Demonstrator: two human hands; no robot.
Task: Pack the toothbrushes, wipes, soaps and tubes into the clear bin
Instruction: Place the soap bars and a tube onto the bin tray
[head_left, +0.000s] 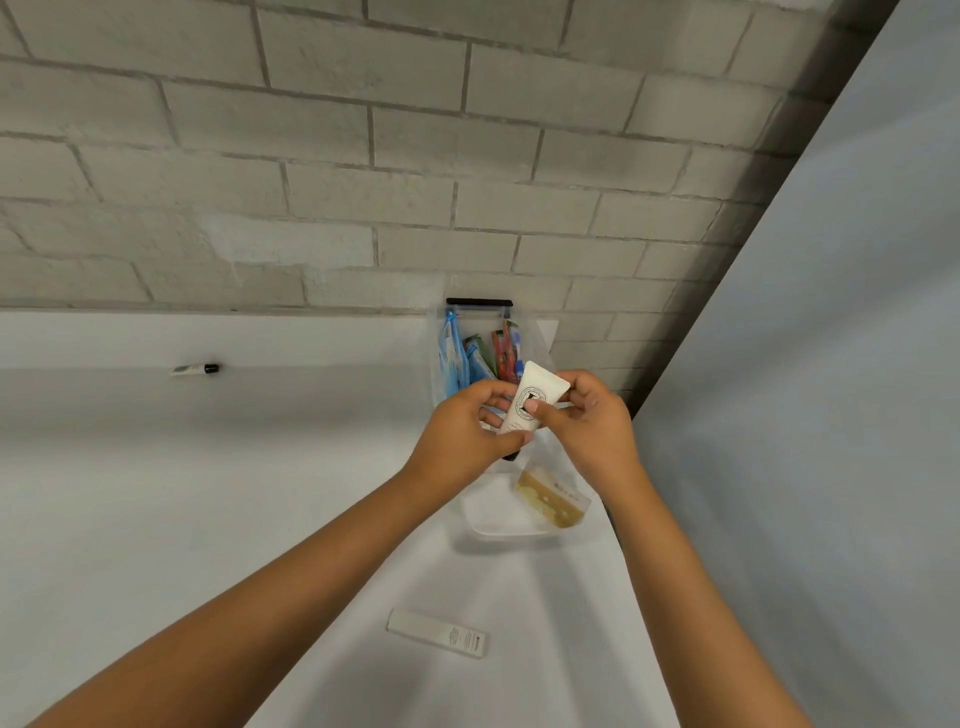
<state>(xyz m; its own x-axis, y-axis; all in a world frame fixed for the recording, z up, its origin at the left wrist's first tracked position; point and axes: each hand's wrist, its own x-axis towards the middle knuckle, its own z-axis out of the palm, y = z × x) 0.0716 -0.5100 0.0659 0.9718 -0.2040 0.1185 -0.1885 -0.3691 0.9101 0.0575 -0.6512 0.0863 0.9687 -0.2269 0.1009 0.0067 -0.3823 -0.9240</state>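
Both hands hold a white tube (535, 397) with a round black logo just above the clear bin (483, 519). My left hand (462, 431) grips its lower end near the dark cap; my right hand (592, 415) pinches its upper part. Inside the bin, blue wipe packs (453, 358) and red and green toothbrush packs (504, 353) stand at the far end, and a yellowish soap (553, 501) in clear wrap lies at the near end. The bin's middle is hidden by my hands.
A white boxed tube (437, 634) lies on the white table near me. A small white tube with a black cap (196, 369) lies far left by the grey brick wall. A pale blue panel (831, 415) borders the table on the right.
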